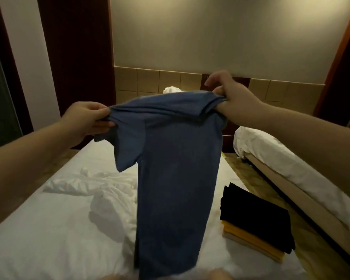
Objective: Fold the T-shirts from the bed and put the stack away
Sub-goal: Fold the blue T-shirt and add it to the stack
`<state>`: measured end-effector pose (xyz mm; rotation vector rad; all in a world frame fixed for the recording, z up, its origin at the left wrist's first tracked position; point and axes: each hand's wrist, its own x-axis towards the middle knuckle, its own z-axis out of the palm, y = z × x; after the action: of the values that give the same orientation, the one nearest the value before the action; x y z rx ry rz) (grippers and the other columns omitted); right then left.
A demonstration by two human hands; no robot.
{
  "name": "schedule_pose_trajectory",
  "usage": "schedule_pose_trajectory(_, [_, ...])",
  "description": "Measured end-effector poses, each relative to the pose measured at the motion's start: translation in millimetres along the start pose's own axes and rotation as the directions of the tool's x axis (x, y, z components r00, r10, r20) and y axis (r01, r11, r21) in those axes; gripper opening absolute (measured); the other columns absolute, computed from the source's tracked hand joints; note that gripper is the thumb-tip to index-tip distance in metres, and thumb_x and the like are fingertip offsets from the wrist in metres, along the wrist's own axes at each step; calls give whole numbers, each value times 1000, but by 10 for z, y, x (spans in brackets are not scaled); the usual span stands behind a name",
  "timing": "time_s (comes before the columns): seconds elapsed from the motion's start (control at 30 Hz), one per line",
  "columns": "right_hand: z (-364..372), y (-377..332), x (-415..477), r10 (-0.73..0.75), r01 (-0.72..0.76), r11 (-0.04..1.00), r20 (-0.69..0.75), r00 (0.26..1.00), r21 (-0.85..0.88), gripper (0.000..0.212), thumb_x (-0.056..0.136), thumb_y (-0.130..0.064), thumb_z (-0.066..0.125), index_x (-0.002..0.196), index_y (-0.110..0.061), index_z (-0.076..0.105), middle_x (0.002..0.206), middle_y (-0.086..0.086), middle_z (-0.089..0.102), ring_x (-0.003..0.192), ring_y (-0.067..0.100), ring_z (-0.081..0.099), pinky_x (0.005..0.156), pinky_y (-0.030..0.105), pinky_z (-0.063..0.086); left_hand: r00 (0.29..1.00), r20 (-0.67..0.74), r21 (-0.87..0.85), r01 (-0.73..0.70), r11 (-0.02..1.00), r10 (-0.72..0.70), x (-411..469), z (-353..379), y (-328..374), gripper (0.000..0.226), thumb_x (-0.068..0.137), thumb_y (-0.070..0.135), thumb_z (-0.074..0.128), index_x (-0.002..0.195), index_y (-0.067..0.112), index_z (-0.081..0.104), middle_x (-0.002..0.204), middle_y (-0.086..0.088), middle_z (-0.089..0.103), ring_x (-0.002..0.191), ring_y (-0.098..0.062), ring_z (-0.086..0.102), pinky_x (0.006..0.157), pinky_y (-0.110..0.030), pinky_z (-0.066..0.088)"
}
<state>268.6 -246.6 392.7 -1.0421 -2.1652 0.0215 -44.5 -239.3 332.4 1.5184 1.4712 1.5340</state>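
Note:
A blue T-shirt [176, 178] hangs lengthwise in the air over the bed [38, 239], folded in half along its length, with one sleeve dangling at the left. My left hand [87, 118] pinches its top edge at the left. My right hand [230, 96] grips the top edge at the right, a little higher. On the white sheet to the right lies a stack of folded T-shirts [257, 223], black on top, yellow and tan below. A crumpled white garment [101, 190] lies on the bed behind the blue shirt, partly hidden by it.
A second bed with white bedding [291, 158] stands to the right across a narrow floor gap. A tiled headboard wall [150, 81] is straight ahead, with something white [171, 89] at the bed's far end. Dark curtains hang at the left.

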Motion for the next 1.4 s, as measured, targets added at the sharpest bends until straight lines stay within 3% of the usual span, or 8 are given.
schedule_pose_trajectory(0.1, [15,20,15,30,-17,988,-81,996,154,41,87,0,54,123,-11,38,77,0,55,70,12,51,62,19,44,998,40,-96,52,994,-49,-6,-106,-10,13,95,15,48,88,16,59,72,-1,69,57,-7,67,52,-16,54])
schedule_pose_trajectory(0.23, [174,59,-51,149,-104,985,366,919,-138,43,90,-13,58,128,-21,40,99,-5,55,85,11,54,66,15,46,988,121,190,67,980,-91,-92,14,-77,11,92,13,53,85,12,60,83,-10,63,56,-9,66,48,-13,52])
schedule_pose_trajectory(0.33, [17,94,-28,132,-143,989,202,970,43,40,89,-12,59,123,-23,43,96,-6,56,86,9,57,60,13,48,992,90,-20,88,996,-86,-83,-59,-48,12,93,12,51,84,12,59,83,-9,62,54,-6,66,51,-14,54])
schedule_pose_trajectory(0.43, [-54,137,1,244,-250,966,555,795,-67,24,88,-19,61,110,-25,55,98,-6,62,91,12,61,69,16,47,981,158,30,113,993,-116,-110,-40,-73,13,93,12,50,84,11,59,82,-11,62,54,-7,66,52,-16,55])
schedule_pose_trajectory(0.53, [-140,243,13,265,-451,885,671,693,116,41,79,-26,65,118,-15,60,110,4,65,102,19,63,86,28,54,969,194,3,157,988,-155,-126,2,-79,13,93,13,51,84,11,59,81,-11,62,51,-9,66,51,-17,55])
schedule_pose_trajectory(0.8, [-120,329,-76,190,-553,775,723,665,306,78,43,-48,87,109,-11,65,101,3,69,85,13,68,67,22,54,952,240,10,192,981,-189,-127,14,-160,13,91,13,53,82,9,61,78,-12,61,49,-10,63,51,-18,55])
schedule_pose_trajectory(1.03, [-71,418,-152,131,-602,647,710,692,468,70,37,-50,90,92,-12,70,87,3,70,72,12,67,60,23,54,942,292,-12,175,985,-164,-130,23,-231,6,90,9,55,88,14,56,81,-12,59,52,-12,64,54,-20,56])
schedule_pose_trajectory(1.4, [456,784,51,479,-759,468,591,649,453,33,89,-19,57,120,-6,57,117,11,60,96,20,59,73,30,50,947,226,265,166,950,-228,185,333,-521,17,97,19,47,83,15,56,76,-7,58,42,-4,59,51,-20,48])
